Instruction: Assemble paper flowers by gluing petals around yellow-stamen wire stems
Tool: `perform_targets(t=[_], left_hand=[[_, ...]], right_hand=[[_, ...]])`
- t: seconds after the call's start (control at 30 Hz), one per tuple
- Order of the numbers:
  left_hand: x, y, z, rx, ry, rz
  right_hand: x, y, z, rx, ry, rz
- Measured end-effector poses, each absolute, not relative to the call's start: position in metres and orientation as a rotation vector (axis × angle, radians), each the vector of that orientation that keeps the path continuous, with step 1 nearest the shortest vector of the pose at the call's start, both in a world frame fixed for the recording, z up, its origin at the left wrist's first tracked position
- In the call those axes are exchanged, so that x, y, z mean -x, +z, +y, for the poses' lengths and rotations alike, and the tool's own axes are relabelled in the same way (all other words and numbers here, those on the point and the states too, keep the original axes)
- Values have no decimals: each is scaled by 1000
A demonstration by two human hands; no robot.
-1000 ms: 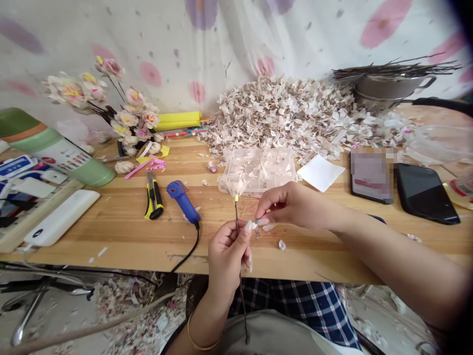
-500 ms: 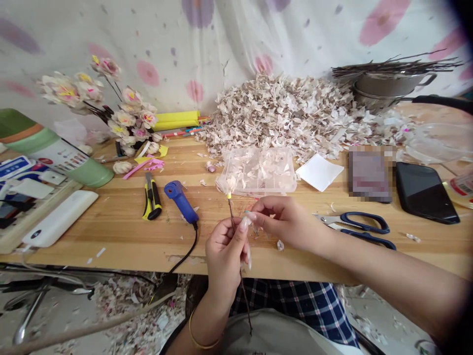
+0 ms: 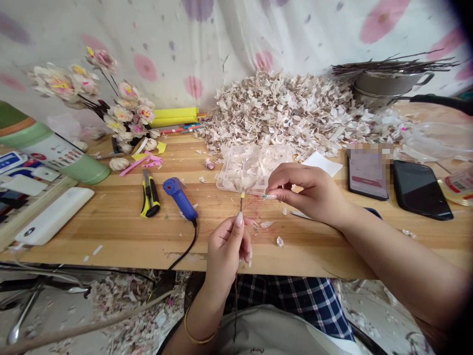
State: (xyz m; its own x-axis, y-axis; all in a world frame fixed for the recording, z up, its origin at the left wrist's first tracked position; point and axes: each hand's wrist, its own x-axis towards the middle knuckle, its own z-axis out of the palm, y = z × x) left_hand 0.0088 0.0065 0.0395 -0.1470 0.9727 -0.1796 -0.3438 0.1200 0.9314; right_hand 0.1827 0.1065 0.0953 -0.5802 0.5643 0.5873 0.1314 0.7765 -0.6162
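Observation:
My left hand (image 3: 226, 251) pinches a thin dark twig (image 3: 235, 305) between thumb and fingers, just over the table's front edge. On the twig's top sits a pale flower head (image 3: 244, 184) with a yellow band under it; the twig hangs down toward my lap. To the right of the flower, my right hand (image 3: 312, 192) has its thumb and forefinger pressed together, and whatever is between them is hidden or too small to name. Behind the flower lies a clear compartment box (image 3: 221, 185) holding pale petals. A loose petal (image 3: 266, 224) rests on the wood between my hands.
Scissors (image 3: 301, 214) lie partly under my right forearm. Left of my hands are a corded blue tool (image 3: 181, 198) and a yellow-black utility knife (image 3: 150, 195). A large petal heap (image 3: 281, 113) stands behind; two phones (image 3: 421, 190) (image 3: 367, 172) lie right. Finished flowers (image 3: 125, 116) stand back left.
My right hand has moved away from the twig, up and to the right toward the box. The twig has become more upright in my left hand, its flower shifting right.

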Motion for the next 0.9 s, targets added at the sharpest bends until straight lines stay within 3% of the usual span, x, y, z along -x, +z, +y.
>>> perform_targets(t=[0.27,0.9], left_hand=[[-10,41,2,-814,1182,1273],[-10,39,1,-897,1159,1310]], right_hand=[[-185,84,113,298,505,-2280],[-185,80,120,555,448,-2143]])
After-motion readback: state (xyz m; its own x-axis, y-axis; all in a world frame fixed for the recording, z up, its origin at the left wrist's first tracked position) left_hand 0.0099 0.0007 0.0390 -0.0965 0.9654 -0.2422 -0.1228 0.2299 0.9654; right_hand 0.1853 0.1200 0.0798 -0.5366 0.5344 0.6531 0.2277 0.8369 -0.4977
